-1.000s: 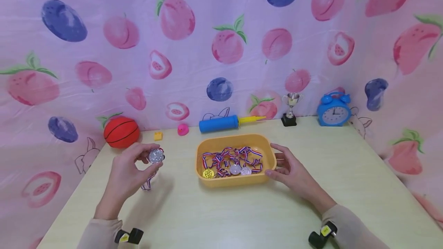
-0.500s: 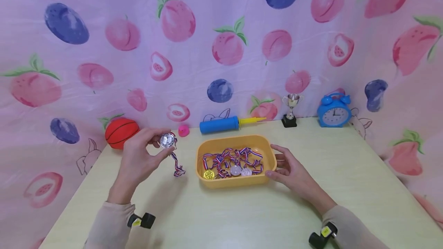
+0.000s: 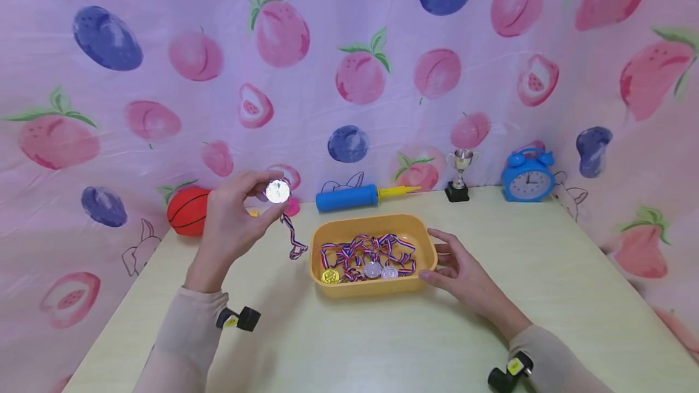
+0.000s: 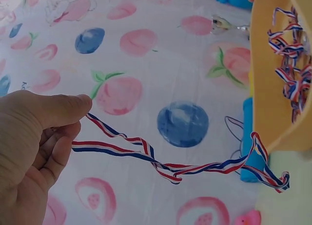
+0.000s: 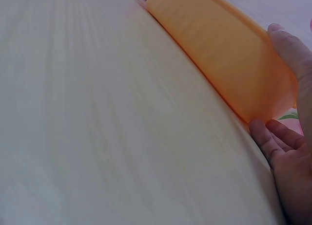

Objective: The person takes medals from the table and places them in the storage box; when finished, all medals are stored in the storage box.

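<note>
My left hand (image 3: 232, 217) pinches a silver medal (image 3: 278, 191) by its edges between thumb and fingers, raised above the table left of the yellow tray (image 3: 371, 288). From it hangs a striped red, white and blue ribbon (image 4: 214, 167), its lower end beside the tray's left side. In the left wrist view the medal's disc is hidden behind the fingers. My right hand (image 3: 461, 272) holds the tray's right end, thumb (image 5: 287, 42) at the rim and fingertips low on the wall. Inside lie a gold medal (image 3: 330, 276), two silver medals (image 3: 373, 269) and tangled ribbons (image 3: 349, 251).
Along the back stand a red basketball (image 3: 187, 211), a pink duck (image 3: 293, 207), a blue pump (image 3: 346, 198) with a yellow nozzle, a small trophy cup (image 3: 460, 174) and a blue alarm clock (image 3: 527, 178). Behind the left hand, a yellow block (image 3: 253, 212) shows partly. A fruit-print cloth hangs behind.
My left hand has risen and moved rightward with the silver medal, from near the basketball toward the tray. Its ribbon swings along to the right. The right hand stays on the tray.
</note>
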The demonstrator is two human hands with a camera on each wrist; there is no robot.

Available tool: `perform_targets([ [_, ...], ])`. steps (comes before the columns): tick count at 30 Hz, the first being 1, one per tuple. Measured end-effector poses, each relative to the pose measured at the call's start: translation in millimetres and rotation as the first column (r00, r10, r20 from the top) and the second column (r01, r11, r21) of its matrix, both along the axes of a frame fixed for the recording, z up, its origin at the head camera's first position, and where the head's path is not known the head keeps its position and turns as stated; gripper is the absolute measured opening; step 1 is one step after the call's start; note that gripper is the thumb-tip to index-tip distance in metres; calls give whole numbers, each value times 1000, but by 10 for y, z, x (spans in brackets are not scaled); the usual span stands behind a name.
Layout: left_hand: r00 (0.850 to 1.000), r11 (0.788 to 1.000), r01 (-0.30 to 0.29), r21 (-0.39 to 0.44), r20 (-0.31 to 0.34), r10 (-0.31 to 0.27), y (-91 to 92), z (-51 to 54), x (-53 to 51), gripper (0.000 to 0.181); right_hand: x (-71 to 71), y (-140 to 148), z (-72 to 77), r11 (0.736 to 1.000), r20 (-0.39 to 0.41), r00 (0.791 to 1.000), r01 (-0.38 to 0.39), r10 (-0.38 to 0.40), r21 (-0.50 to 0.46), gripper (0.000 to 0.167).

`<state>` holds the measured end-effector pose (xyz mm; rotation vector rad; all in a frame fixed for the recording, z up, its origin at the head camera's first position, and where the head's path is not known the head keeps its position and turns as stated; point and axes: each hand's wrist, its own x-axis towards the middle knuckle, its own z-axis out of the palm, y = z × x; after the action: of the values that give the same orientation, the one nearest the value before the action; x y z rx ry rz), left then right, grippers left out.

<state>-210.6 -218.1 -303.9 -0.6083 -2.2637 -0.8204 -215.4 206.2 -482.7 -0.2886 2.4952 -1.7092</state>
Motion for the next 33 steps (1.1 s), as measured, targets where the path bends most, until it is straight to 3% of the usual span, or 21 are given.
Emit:
perform_targets([
  [11,993,995,99,31,-66,-97,252,287,-94,60,9,-2,1,1000,2,1000,-4,4,-5,91],
  [17,982,984,166,59,-102,-159,424,399,-135,56,12,-2,10,1000,0,1000,-2,2,4,91],
  [33,937,942,326,80,-161,-310,1098,468,-264,49,9,10,3,1000,11,1000,-1,1,-11,90],
])
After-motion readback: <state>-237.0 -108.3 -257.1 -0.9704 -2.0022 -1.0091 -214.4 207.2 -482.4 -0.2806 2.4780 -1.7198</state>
